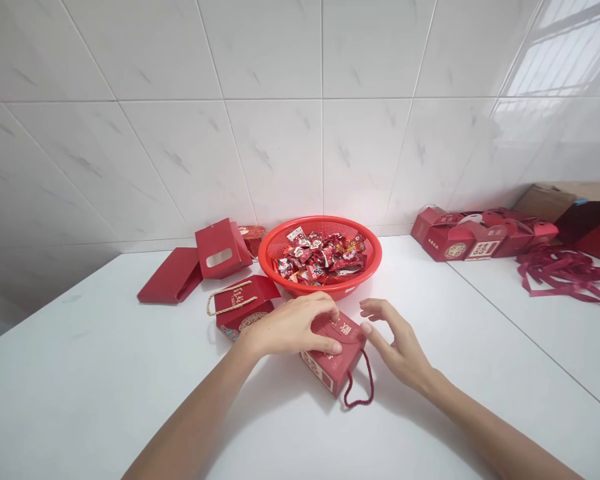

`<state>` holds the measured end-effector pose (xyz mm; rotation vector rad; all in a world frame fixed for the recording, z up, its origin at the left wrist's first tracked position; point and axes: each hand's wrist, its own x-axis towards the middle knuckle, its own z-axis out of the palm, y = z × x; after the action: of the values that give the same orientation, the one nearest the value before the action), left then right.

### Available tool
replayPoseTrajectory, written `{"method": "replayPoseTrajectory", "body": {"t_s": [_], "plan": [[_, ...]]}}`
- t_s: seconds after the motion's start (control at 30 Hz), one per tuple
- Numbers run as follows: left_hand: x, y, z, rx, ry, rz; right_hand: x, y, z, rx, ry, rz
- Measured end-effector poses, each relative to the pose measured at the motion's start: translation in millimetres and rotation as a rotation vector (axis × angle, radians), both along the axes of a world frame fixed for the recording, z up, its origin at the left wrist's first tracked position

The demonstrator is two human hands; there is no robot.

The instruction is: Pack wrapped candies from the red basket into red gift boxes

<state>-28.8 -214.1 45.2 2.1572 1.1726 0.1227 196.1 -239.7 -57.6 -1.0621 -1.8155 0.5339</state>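
The left forearm (pixel 190 417), nearest the head camera, ends in the left hand (pixel 293 325), grasping a red box (pixel 347 355) beneath it; its side with the cord (pixel 372 387) faces near-right (long axis unclear). Right of this grip hovers the right hand (pixel 399 340), loosely spread; beyond sits a red basket (pixel 376 261).

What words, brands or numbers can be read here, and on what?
"LOVE", probably, on a candy wrapper in the red basket.
Characters on the gift box by the left hand: too blurred.
Characters on the gold-handled box and the boxes at right: too small.
Other wrappers, basket's sticker: too small.
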Motion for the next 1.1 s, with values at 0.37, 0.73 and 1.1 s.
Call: {"method": "replayPoseTrajectory", "body": {"t_s": [0.37,0.73,1.1], "plan": [[-6,-6,-3.2,0.055,0.135,0.128,3,7,3.9,-0.568,-0.030,0.168],[-10,-3,-0.5,0.013,0.127,0.131,17,8,23.9,-0.859,0.411,0.566],[-27,1,13.9,-0.167,-0.164,0.126,37,12,31.4,-0.653,0.693,0.603]]}}
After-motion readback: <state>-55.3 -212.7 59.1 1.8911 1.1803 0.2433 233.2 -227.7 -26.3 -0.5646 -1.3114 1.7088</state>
